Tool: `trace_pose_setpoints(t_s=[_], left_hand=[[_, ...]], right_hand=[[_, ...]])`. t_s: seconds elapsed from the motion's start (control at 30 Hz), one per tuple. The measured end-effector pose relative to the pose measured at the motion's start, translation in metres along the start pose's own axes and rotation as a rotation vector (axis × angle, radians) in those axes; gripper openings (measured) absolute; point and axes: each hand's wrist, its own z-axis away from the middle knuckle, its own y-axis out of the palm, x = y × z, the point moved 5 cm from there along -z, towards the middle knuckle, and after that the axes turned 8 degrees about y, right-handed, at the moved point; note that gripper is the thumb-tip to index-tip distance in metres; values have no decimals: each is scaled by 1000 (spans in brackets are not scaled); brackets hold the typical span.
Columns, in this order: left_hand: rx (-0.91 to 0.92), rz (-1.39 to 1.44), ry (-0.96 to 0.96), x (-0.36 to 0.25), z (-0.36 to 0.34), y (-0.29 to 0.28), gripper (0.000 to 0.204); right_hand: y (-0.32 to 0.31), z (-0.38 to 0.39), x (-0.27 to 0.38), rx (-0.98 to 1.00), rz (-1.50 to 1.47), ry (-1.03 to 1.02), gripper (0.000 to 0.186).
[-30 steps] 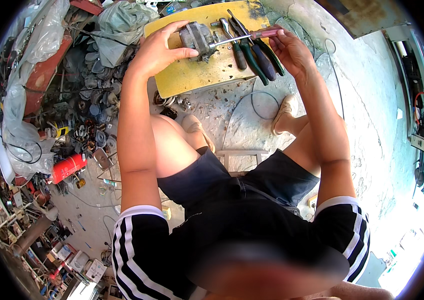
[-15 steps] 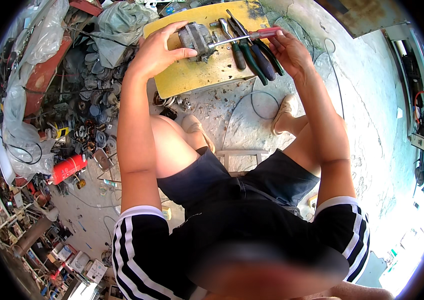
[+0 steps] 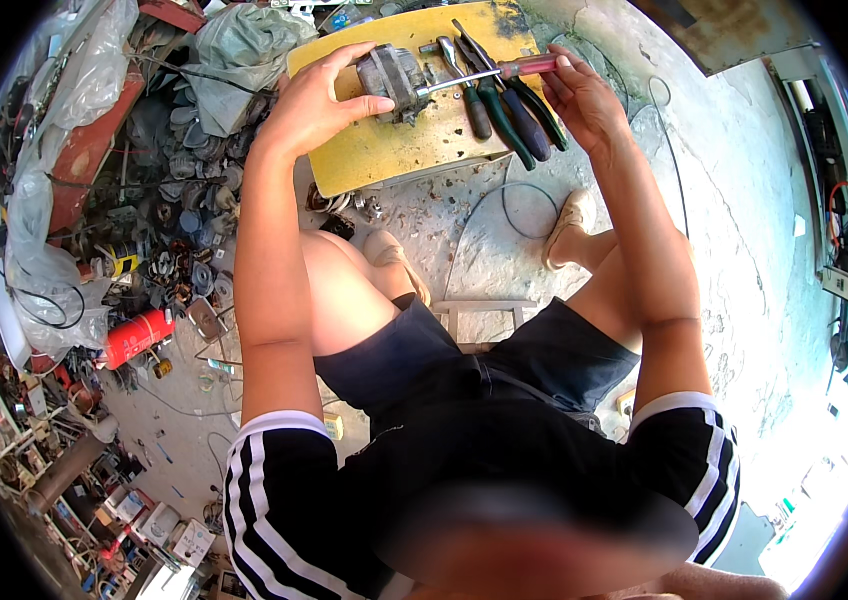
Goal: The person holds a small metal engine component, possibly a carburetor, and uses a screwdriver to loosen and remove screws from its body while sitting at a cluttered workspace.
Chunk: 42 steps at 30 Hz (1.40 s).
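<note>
My left hand (image 3: 316, 105) is wrapped round a grey, grimy metal block like a small electric motor (image 3: 392, 80), thumb at its near side and fingers over the far side. It rests on a yellow board (image 3: 384, 160). In my right hand (image 3: 586, 108) is a screwdriver (image 3: 527, 66) with a clear red handle, pinched at its end. The shaft lies level, its tip against the block's right side; the exact contact point is too small to make out. Beneath the shaft lie pliers with dark green handles (image 3: 506, 128) and a dark-handled tool (image 3: 480, 118).
Left of the board is a heap of metal parts (image 3: 184, 215) with plastic bags (image 3: 244, 60). A red cylinder (image 3: 136, 338) lies on the floor lower down. A thin cable (image 3: 509, 215) loops between my feet. An open metal cabinet (image 3: 829, 190) stands at right.
The fingers of my right hand have shifted slightly on the screwdriver's handle, which looks turned a little. My left hand and the block have stayed in place.
</note>
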Motion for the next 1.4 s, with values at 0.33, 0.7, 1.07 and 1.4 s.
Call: trace_pose_setpoints(t_s=[0.33,0.7,1.07,1.4], left_hand=[[2,3,-7,-1,0,-1,77],[11,-7,-14,-1,0,-1,77],[13,-9,-11,-2,0,0,77],[-11,-102,34,-2,1,0,75]], right_hand=[[10,7,1,-48,-20,13,37],[12,7,-1,-28,-46,22,40],[7,-3,-1,76,-73,-18,38],[8,1,1,4,-55,-43,38]])
